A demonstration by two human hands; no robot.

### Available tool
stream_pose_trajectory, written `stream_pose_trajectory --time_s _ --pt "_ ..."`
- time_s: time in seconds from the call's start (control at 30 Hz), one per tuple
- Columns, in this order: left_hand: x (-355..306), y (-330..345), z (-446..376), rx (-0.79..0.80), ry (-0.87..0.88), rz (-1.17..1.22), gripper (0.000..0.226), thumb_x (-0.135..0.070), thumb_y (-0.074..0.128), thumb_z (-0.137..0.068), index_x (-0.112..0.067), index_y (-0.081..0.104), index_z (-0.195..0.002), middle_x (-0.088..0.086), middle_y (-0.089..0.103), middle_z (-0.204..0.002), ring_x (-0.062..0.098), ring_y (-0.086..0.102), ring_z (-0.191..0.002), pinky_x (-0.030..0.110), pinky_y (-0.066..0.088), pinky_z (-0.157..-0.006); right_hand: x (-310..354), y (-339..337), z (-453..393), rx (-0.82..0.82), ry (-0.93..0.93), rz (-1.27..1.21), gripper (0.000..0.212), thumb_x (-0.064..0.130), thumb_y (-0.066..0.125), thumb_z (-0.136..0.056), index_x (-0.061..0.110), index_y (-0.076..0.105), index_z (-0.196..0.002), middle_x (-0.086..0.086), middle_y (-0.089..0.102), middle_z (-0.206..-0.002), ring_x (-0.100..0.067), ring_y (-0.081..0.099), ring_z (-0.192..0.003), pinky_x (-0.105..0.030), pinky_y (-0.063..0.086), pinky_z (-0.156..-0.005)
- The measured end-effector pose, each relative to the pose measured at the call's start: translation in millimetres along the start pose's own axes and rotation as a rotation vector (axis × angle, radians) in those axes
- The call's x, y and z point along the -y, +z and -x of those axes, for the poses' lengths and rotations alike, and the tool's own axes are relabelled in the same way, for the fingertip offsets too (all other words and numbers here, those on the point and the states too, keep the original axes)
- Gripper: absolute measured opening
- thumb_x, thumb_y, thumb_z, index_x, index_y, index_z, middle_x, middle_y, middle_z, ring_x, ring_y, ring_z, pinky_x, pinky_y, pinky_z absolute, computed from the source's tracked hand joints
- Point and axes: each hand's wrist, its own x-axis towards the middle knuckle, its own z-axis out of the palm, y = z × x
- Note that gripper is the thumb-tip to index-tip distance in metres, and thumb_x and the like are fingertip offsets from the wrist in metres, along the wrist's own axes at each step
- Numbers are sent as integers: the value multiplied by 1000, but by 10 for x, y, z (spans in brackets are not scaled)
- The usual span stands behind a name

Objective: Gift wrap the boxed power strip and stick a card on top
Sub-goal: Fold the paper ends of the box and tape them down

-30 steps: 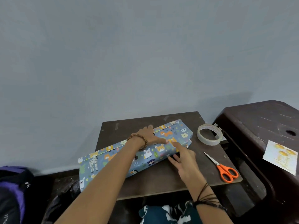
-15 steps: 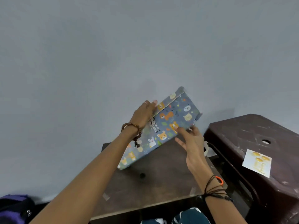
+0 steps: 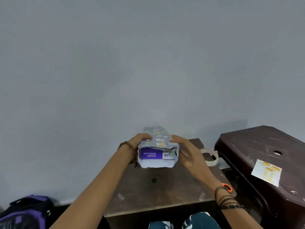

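Here, both hands' fingers grasping wrapped box (image 3: 158, 146) sides, left hand (image 3: 140, 139), right hand (image 3: 184, 149)

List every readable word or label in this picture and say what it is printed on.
"CHIEF" and "SPIKE GUARD": upside down on the purple end of the box, which shows through the open wrapping paper.
"...INK": white patch beside it, partly hidden.
Card on the dark stool: yellow lettering too blurred to read.

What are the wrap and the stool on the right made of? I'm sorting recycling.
The wrap looks like thin printed paper: it creases, and its inside shows plain white at the open end. The stool looks like dark brown moulded plastic, glossy and scuffed, though that is not certain.
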Motion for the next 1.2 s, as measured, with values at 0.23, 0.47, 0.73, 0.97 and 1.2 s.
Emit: stream_pose_trajectory --time_s 0.23,0.47,0.73,0.97,1.2 --pt "107 134 2 -247 179 -343 93 -27 73 -58 3 31 -136 24 51 -122 33 59 -96 41 52 -85 -62 91 30 -4 355 -121 31 9 49 -95 36 59 -106 2 63 -119 -10 61 -107 -28 52 -91" --pt "336 776 140 -398 275 -1288 69 -39 51 -90 -8 21 -144 13 37 -136 28 45 -123 33 40 -96 -23 345 -57 -10 756 -539 32 44 47 -93 22 60 -112 -14 69 -92 -25 65 -85 -37 54 -78" --pt "837 1130 -58 -54 235 -1164 61 -29 50 -86 -7 29 -140 13 32 -139 30 32 -129 42 37 -102 -471 288 283 -145 947 -711 28 33 47 -95 12 65 -99 -10 70 -88 -20 65 -82 -32 49 -67" --pt "1349 733 -127 -92 356 -731 42 -26 49 -92 -10 47 -131 4 39 -138 21 38 -128 34 34 -107 -828 287 385 -149 1014 -713 28 21 47 -96 1 66 -99 -13 72 -84 -23 69 -69 -33 56 -64" --pt "1861 350 -55 -218 368 -307 35 -9 48 -95 -20 52 -128 -1 54 -126 9 51 -107 24 41 -95 -798 234 384 -26 834 -266 20 10 49 -95 16 67 -100 -3 70 -104 -11 66 -88 -22 52 -81"
